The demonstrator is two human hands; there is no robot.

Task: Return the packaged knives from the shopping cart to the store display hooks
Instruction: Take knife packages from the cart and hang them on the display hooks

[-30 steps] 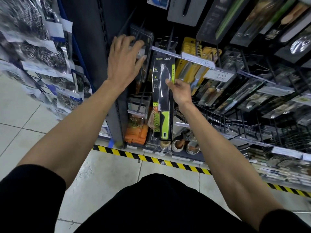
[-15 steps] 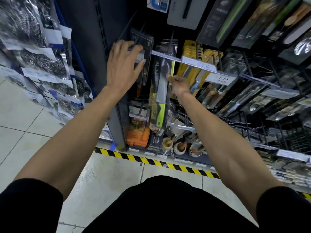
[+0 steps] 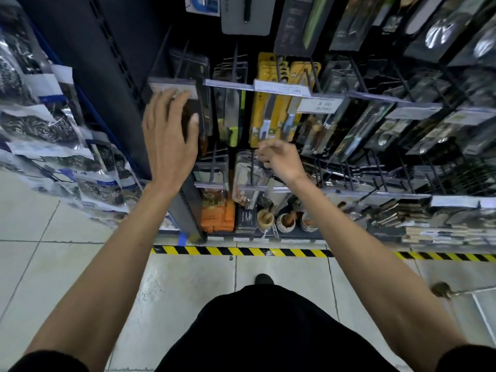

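While looking down the display rack (image 3: pixel 112 65), find the packaged knife (image 3: pixel 233 114), green handle low, hanging upright on a display hook (image 3: pixel 235 63), free of both hands. Note the clear price rail (image 3: pixel 228 85) crossing in front of its top edge. Log neighbours: dark knife pack (image 3: pixel 204 73) just beside on the left, yellow knife packs (image 3: pixel 271 114) just beside on the right, an 8.00 price tag (image 3: pixel 319 105) further right. Record left hand (image 3: pixel 171 135) released, fingers spread and straight, fingertips on the label strip (image 3: pixel 185 88) over the dark pack, thumb against that pack's face. Record right hand (image 3: pixel 280 159) loosely curled, grasping nothing, below the yellow packs and just beside a clear blister pack (image 3: pixel 248 170) on a lower hook. Count further hooks of grey and black packs filling the row to the right. Lower down, see orange packs (image 3: pixel 217 214) and small mortars (image 3: pixel 265 218) on the bottom shelf, black-yellow tape (image 3: pixel 241 251) on the tile floor, bagged steel scourers (image 3: pixel 53 124) on the rack's left side.
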